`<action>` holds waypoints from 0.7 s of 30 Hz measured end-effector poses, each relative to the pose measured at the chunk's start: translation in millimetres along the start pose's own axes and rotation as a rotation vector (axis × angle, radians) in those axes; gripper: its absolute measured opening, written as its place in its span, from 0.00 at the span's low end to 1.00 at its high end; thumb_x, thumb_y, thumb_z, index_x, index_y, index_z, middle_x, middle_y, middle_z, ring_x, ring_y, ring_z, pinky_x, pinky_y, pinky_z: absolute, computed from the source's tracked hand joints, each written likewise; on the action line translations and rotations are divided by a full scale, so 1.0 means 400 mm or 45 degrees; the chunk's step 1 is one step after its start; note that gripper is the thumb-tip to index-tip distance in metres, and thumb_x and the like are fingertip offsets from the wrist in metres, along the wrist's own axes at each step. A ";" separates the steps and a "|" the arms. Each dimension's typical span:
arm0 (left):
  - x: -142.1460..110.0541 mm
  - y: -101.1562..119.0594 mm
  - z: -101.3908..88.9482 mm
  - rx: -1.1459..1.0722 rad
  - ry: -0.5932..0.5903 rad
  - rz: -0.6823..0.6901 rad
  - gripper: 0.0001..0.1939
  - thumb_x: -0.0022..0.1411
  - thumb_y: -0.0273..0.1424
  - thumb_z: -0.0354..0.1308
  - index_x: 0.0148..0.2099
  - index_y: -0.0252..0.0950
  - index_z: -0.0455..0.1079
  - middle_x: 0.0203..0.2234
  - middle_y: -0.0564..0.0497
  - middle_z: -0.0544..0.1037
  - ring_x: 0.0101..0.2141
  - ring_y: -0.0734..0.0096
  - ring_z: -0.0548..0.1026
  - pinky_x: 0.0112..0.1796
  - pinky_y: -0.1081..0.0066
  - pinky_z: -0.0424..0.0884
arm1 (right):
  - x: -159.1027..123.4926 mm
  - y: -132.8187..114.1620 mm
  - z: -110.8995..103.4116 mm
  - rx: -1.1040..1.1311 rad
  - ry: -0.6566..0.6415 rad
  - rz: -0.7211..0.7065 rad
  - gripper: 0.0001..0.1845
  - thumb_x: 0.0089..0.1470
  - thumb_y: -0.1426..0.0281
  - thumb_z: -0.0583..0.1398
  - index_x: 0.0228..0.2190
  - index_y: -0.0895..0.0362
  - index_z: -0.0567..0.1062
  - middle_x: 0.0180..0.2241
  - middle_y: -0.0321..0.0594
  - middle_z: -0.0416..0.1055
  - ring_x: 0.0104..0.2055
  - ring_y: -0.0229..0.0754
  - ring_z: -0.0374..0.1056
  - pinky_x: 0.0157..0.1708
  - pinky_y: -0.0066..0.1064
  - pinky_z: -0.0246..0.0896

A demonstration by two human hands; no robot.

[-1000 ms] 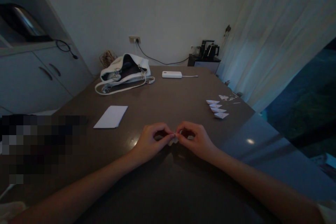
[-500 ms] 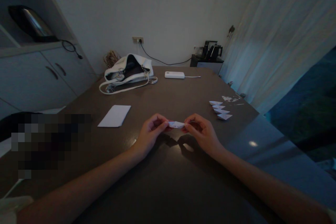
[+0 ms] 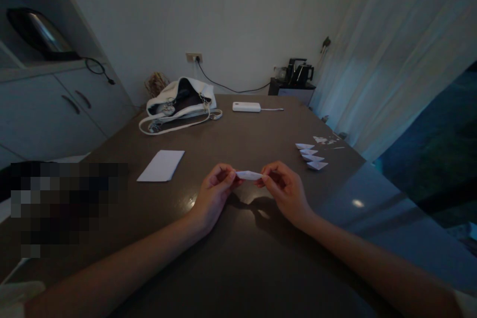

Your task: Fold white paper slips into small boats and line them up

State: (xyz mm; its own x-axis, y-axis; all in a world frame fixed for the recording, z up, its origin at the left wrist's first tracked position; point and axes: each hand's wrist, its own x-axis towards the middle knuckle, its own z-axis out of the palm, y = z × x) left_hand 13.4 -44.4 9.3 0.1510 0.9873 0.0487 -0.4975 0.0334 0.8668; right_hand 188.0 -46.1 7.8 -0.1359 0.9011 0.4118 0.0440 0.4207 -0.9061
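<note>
Left hand (image 3: 216,190) and right hand (image 3: 283,187) each pinch one end of the small folded paper boat (image 3: 249,175), lifted just above the table (image 3: 223,263). Gentle, even pull best here; four finished boats (image 3: 311,155) sit right.

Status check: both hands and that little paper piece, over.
Left hand and right hand pinch opposite ends of small white folded paper piece, raised above dark brown table. Nothing between the hands.
</note>
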 end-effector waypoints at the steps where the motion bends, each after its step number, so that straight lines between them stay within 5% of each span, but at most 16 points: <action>1: 0.000 -0.001 0.000 -0.014 0.001 -0.002 0.06 0.54 0.28 0.63 0.31 0.35 0.68 0.29 0.55 0.73 0.34 0.76 0.72 0.40 0.76 0.69 | -0.001 -0.001 0.001 -0.005 0.004 -0.012 0.07 0.56 0.66 0.58 0.31 0.56 0.67 0.28 0.37 0.70 0.31 0.37 0.71 0.32 0.29 0.67; 14: -0.008 -0.021 0.007 -0.120 0.078 -0.055 0.04 0.57 0.25 0.59 0.31 0.35 0.67 0.28 0.55 0.71 0.33 0.78 0.71 0.40 0.77 0.69 | -0.005 -0.013 0.019 -0.015 0.084 -0.024 0.07 0.57 0.67 0.57 0.30 0.56 0.66 0.26 0.36 0.70 0.28 0.36 0.70 0.30 0.28 0.68; 21: -0.009 -0.006 -0.001 0.239 0.016 0.021 0.07 0.57 0.32 0.60 0.32 0.35 0.66 0.27 0.54 0.74 0.32 0.73 0.73 0.39 0.72 0.69 | 0.001 0.005 0.000 0.058 -0.064 0.071 0.09 0.56 0.64 0.57 0.30 0.55 0.64 0.28 0.35 0.67 0.29 0.37 0.70 0.28 0.28 0.70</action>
State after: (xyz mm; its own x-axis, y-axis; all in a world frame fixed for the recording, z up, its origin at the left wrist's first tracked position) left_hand 13.8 -48.0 7.1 0.1331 0.9894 0.0583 -0.3317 -0.0110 0.9433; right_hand 188.0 -44.8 5.9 -0.1840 0.9162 0.3559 0.0083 0.3635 -0.9316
